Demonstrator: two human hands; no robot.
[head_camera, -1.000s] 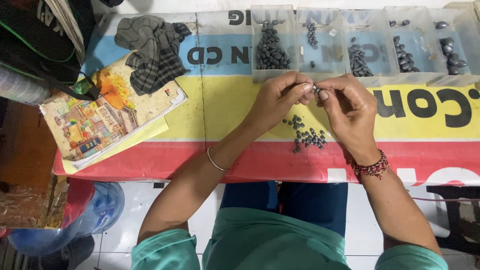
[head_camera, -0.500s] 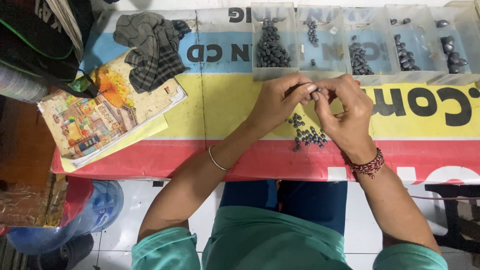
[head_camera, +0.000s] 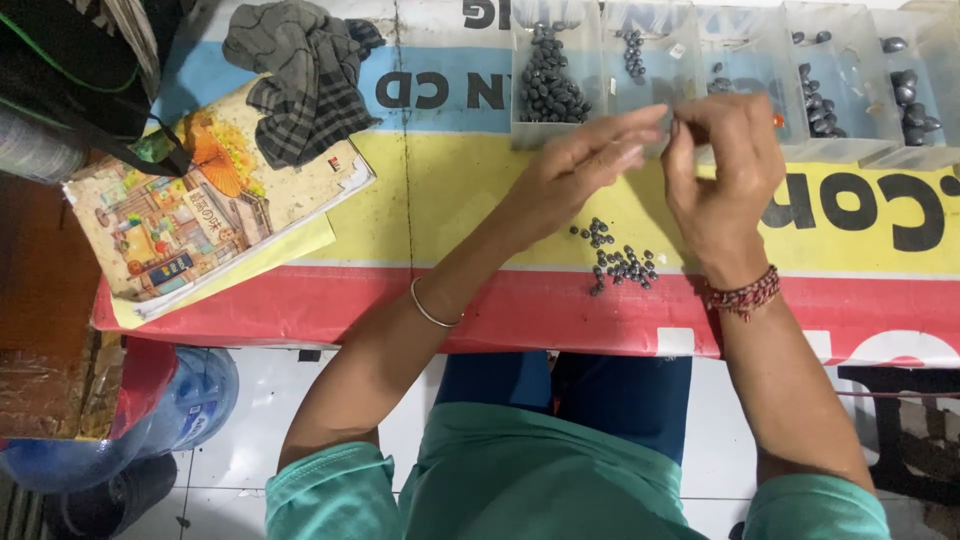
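Below both hands (head_camera: 660, 160), beads (head_camera: 620, 262) (perhaps seeds)

Seen from above, a left hand (head_camera: 585, 165) and a right hand (head_camera: 722, 170) meet fingertip to fingertip above loose dark beads (head_camera: 620, 262) on a banner-covered table (head_camera: 470, 200).

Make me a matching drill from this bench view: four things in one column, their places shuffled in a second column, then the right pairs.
Things
1. loose pile of dark beads
2. checked grey cloth
3. illustrated book
4. thin metal bangle

Places
A. on the left wrist
B. at the table's left end, on a yellow sheet
C. on the yellow band, below the left hand and right hand
D. crumpled above the book, near the far edge

Pairs: 1-C, 2-D, 3-B, 4-A
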